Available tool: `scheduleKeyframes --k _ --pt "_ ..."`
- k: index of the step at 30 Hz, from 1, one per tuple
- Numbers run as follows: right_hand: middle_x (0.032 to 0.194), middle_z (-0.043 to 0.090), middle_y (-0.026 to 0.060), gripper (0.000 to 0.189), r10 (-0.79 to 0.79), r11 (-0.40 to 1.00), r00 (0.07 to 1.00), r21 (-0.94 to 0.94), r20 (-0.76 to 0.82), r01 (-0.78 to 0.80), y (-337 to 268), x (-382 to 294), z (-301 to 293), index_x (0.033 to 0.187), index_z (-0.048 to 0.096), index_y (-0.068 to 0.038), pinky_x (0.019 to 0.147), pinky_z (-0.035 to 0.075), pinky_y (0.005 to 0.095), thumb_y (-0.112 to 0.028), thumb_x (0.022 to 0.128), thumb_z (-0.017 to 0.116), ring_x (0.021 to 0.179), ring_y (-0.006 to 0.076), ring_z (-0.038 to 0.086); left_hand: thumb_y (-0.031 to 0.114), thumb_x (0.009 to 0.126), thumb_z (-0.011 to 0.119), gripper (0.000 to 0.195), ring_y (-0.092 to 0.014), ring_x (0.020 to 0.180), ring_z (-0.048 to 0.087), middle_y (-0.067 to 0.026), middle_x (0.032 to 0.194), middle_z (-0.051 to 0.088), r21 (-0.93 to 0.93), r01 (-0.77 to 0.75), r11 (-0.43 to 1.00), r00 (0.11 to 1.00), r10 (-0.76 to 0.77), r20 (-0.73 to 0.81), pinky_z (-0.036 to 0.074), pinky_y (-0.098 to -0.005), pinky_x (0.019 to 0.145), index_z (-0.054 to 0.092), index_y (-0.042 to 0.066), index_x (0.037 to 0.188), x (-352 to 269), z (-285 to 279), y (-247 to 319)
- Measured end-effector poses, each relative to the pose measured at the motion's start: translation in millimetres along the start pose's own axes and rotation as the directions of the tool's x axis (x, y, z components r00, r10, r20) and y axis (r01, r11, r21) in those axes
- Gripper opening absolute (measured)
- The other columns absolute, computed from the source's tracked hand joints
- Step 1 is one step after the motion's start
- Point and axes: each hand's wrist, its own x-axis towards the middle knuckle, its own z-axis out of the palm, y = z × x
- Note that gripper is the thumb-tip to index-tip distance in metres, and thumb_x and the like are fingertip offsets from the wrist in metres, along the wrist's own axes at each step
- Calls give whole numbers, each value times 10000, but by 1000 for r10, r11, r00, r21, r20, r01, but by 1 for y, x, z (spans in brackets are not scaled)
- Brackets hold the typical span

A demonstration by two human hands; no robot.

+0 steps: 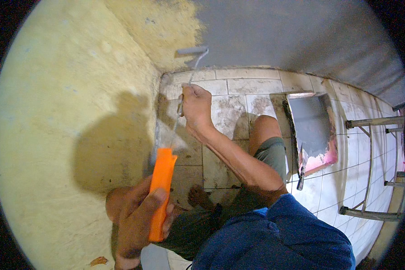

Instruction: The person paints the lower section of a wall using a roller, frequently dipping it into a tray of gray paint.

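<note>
My left hand (140, 216) is closed around the orange handle (162, 195) of a small paint roller. My right hand (197, 104) grips the thin metal rod farther along. Beyond it the rod bends up to a slim grey roller sleeve (191, 50), at the border between grey paint and yellow on the wall ahead. Whether the sleeve touches the wall is hard to tell. The grey painted area (273, 33) spreads to the right; the yellow wall (54, 101) rises on my left.
On the tiled floor (226, 175) stands a rectangular tub (334, 135) of grey paint, pink inside. A narrow metal tool (301, 172) leans over its near edge. The metal legs of a ladder-like frame (371, 168) are at right. My knees and a bare foot (200, 197) are close by.
</note>
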Motion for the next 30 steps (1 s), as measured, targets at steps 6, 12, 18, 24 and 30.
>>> scheduleKeyframes --k 6,12,18,24,30 --pt "592 487 11 267 -111 985 989 -121 93 122 -27 -27 8 765 559 -14 446 348 250 -230 913 509 490 82 424 230 894 518 342 -120 461 497 -40 700 532 -176 63 982 998 -65 -6 413 -237 400 471 35 1172 -32 -13 -28" --pt "846 557 21 303 178 932 928 -359 327 -52 -17 -134 -67 1035 551 -4 738 442 271 -276 902 550 833 112 521 175 888 542 374 -102 503 515 -27 711 535 -154 -43 987 994 58 97 431 -229 451 436 42 1221 8 20 -95" --pt "851 563 9 406 418 876 837 -402 353 -268 -23 -188 -100 1210 470 -51 705 430 240 -153 851 631 813 76 521 175 887 556 372 -80 574 514 -15 755 537 -35 -259 965 961 261 94 433 -229 504 441 47 1217 24 42 -131" --pt "771 583 43 399 392 919 880 -151 270 -363 1 -139 -92 1187 456 -39 622 447 258 -252 878 591 675 114 547 207 898 527 280 -104 516 507 -23 713 525 -177 -26 984 985 56 166 435 -241 463 471 58 1128 25 33 -121" --pt "654 542 53 258 254 949 959 -223 129 -221 71 -29 -65 878 524 -29 499 415 277 -286 904 514 533 137 501 215 890 524 185 -112 475 486 -19 688 504 -223 111 969 988 -83 130 415 -242 424 482 75 1003 34 15 -97"
